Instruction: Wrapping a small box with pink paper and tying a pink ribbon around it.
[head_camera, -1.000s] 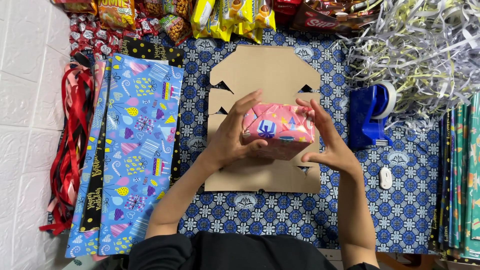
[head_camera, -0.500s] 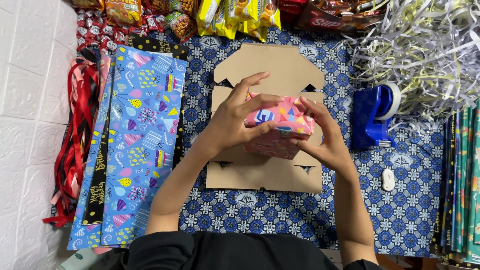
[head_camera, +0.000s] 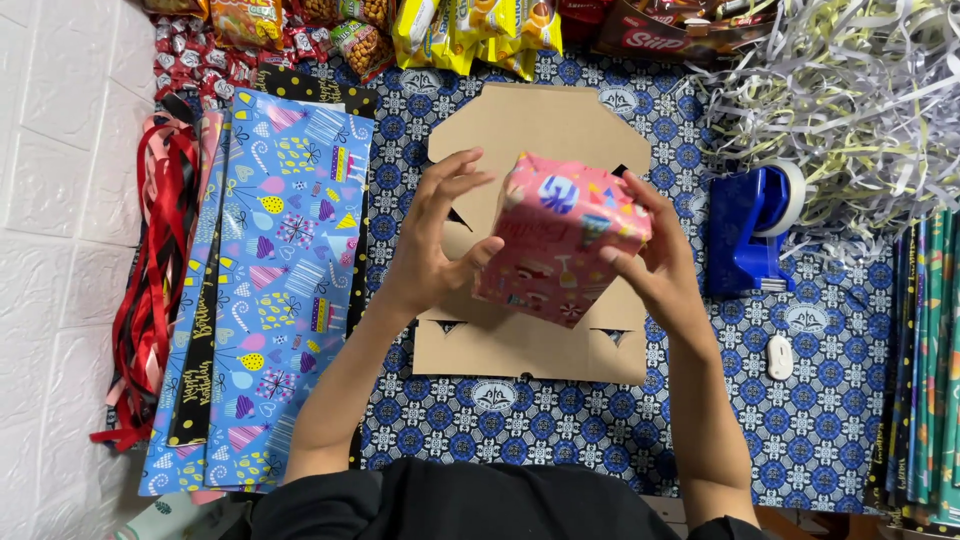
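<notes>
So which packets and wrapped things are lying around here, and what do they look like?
Wrapped box: pink patterned paper, held tilted between left hand and right hand.
Snack packets: yellow, orange and red, along the far edge.
Wrapping paper sheets: blue, party patterns, at left.
Tape dispenser: blue, at right.

Bright, even light; sharp, shadowless.
</notes>
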